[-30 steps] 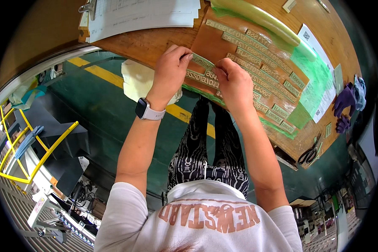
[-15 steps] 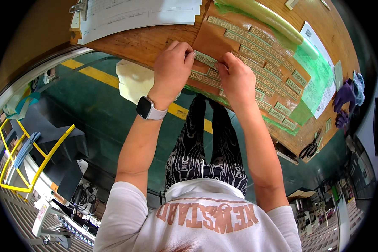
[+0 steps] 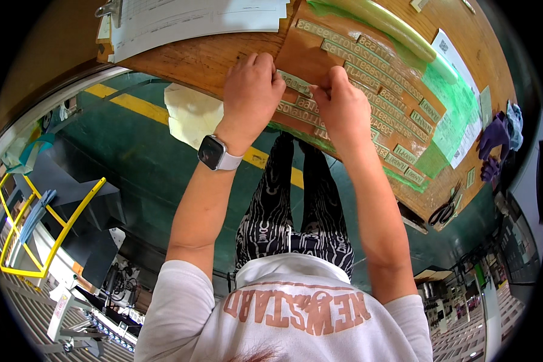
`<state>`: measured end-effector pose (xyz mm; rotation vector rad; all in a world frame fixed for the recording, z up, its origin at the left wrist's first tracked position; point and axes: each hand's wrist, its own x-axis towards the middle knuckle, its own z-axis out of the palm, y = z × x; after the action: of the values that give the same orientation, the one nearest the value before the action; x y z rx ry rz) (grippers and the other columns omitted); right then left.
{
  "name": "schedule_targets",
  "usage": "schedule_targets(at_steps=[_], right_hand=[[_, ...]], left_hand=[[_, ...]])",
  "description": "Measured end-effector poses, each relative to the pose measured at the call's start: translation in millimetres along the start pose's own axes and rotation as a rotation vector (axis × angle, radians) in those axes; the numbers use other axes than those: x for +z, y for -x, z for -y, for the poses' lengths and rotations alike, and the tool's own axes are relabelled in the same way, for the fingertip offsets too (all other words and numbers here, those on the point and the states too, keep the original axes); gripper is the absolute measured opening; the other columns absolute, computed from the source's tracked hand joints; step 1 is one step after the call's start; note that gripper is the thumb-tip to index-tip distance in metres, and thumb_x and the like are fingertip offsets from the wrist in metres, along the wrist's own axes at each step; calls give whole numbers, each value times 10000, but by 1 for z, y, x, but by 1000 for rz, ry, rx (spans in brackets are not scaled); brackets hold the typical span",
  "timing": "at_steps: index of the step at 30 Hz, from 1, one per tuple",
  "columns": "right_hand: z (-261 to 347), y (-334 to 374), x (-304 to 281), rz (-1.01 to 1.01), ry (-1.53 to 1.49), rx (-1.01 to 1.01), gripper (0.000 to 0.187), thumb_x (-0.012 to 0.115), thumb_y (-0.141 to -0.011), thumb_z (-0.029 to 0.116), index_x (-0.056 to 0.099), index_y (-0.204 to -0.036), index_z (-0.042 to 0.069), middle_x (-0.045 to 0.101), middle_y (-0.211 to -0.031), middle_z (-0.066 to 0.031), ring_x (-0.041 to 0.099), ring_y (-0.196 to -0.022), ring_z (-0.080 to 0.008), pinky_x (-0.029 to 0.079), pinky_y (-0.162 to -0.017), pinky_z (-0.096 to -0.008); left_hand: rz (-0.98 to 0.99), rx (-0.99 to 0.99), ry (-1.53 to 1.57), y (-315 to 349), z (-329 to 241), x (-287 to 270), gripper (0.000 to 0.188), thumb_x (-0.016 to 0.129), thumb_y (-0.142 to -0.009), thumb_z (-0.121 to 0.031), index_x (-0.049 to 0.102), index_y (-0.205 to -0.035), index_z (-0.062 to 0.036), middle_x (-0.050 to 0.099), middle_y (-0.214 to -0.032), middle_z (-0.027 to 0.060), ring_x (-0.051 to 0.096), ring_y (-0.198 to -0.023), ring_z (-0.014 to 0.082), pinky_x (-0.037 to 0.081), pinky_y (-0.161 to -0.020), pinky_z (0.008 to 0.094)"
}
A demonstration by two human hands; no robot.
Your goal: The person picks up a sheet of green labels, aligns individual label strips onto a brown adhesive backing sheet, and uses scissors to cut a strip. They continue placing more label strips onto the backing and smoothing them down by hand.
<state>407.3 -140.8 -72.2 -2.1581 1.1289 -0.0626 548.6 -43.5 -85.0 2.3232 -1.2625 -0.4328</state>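
A dark green painted floor with a yellow line spreads at nine o'clock. From eleven to three o'clock curves a brown wooden table. Between twelve and two o'clock on it lies an orange-brown flat sheet, carrying rows of narrow green strips with pale characters. White printed papers under a metal clip lie at eleven o'clock; a translucent yellow-green film roll lies at one.

The bare left hand, just short of twelve, is closed, its fingertips gripping the left end of a narrow pale-green strip. The bare right hand, between one and two, pinches the right end between thumb and forefinger. A crumpled purple glove lies near three o'clock, black-handled scissors just past three. The held strip sits just past twelve, over the sheet; whether it touches cannot be told.
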Motion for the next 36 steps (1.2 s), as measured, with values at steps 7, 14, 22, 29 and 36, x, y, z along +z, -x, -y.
schedule_targets(at_steps=[7,14,22,29,36], right_hand=[[-13,23,-12,-45,-141,-106,133,647,-863,106,587,-982,107,635,-884,-134,640,-779,-358,527,-674,-441],[-10,40,8,-90,-51,-123,323,681,-816,66,581,-1122,98,626,-1022,-108,639,-883,-344,533,-712,-416],[-8,36,9,3,12,-46,616,672,-821,62,413,-1380,72,572,-1027,-128,627,-872,-344,529,-700,-428],[-10,37,3,23,-189,-71,552,647,-837,40,445,-1350,52,577,-1051,-156,626,-900,-350,534,-737,-416],[0,41,-18,36,-779,83,261,591,-938,39,552,-1193,3,639,-903,-108,641,-769,-215,510,-667,-315]], left_hand=[[35,-90,312,4,2,-8,72,616,-833,-32,562,-868,0,546,-821,104,536,-684,252,450,-634,365],[-86,278,137,11,-19,-21,133,661,-777,-10,551,-846,-40,564,-881,91,550,-822,303,436,-732,418],[-190,528,110,21,-11,-57,265,667,-744,46,569,-976,-39,587,-968,101,577,-882,298,467,-770,389],[138,166,575,10,-11,-67,97,550,-923,34,543,-1015,6,570,-1024,78,529,-902,151,430,-803,266],[254,-183,954,18,-1,-49,113,566,-978,-77,562,-1059,2,587,-956,23,557,-846,97,455,-782,233]])
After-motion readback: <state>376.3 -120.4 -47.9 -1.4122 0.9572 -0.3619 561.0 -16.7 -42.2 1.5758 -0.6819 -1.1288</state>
